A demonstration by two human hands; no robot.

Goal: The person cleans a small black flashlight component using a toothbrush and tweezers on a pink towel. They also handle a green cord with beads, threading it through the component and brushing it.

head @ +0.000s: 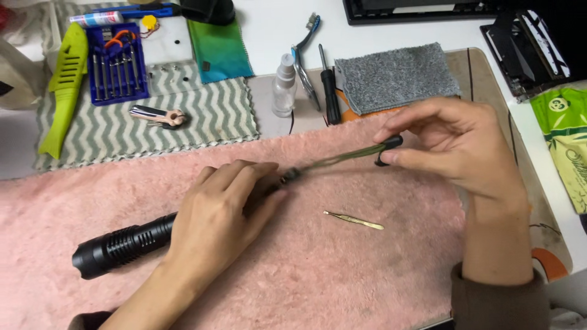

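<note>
Gripped under the left hand (223, 211), a black flashlight (122, 244) is steadied; its taut lanyard (342, 157), pinched by right hand (455, 146) fingertips, could be snapped by overpulling.

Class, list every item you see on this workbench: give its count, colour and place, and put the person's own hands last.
flashlight: 1, black, on pink towel, under left hand
wrist strap: 1, olive with black end, stretched from flashlight to right hand
tweezers: 1, brass, on pink towel
pink towel: 1, pink, front
screwdriver set: 1, blue case, back left
spray bottle: 1, clear, back centre
grey cloth: 1, grey, back right
fish-shaped toy: 1, lime green, far left
left hand: grips flashlight
right hand: pinches strap end
</note>
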